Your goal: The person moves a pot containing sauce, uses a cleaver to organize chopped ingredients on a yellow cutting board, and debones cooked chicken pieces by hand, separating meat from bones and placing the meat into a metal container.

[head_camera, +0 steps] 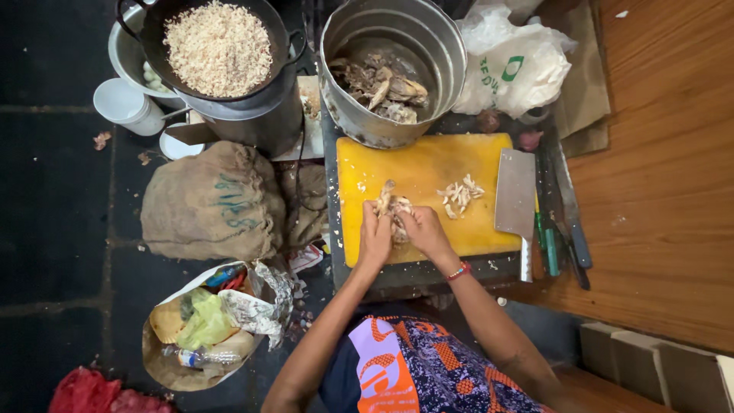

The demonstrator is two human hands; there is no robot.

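Left hand (375,233) and right hand (423,229) both closed on pale cooked meat piece (394,208) over yellow rectangular plastic cutting board (428,164); shredded meat pile (461,195) on board right of hands; steel cleaver (516,199) at board's right edge; dented metal bucket (394,69) beyond board.

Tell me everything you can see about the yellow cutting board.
The cutting board is a yellow rectangle, plastic by its look, with stained, worn edges. It lies flat on a dark stand, just below a metal bucket. A cleaver rests on its right edge, blade flat. A small pile of shredded meat lies right of centre, with crumbs scattered around. The left hand and right hand hold a meat piece on its lower middle.
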